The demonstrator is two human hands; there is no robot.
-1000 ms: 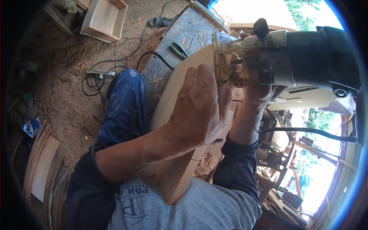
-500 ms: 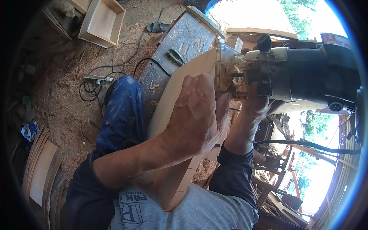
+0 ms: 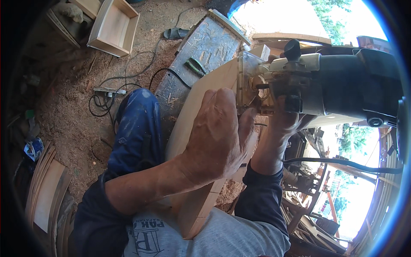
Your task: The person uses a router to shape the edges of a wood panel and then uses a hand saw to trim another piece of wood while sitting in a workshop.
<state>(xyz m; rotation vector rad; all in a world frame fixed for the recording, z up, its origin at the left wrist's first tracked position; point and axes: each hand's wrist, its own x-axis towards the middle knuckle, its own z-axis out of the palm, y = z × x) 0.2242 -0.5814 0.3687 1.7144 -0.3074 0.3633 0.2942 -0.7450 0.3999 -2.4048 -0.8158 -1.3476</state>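
Though left hand hides board face beneath it, we see it pressed flat, fingers spread, on curved wooden board. Right hand clamped on router at board's upper edge; fingertips hidden. Sawdust floor open left.

My left hand and my right hand are bare, with no gloves and no rings that I can see. I wear a dark navy shirt with long sleeves; the left sleeve is pushed up, the right one reaches the wrist. Under it is a grey shirt with dark print. My trousers are blue jeans, dusty.
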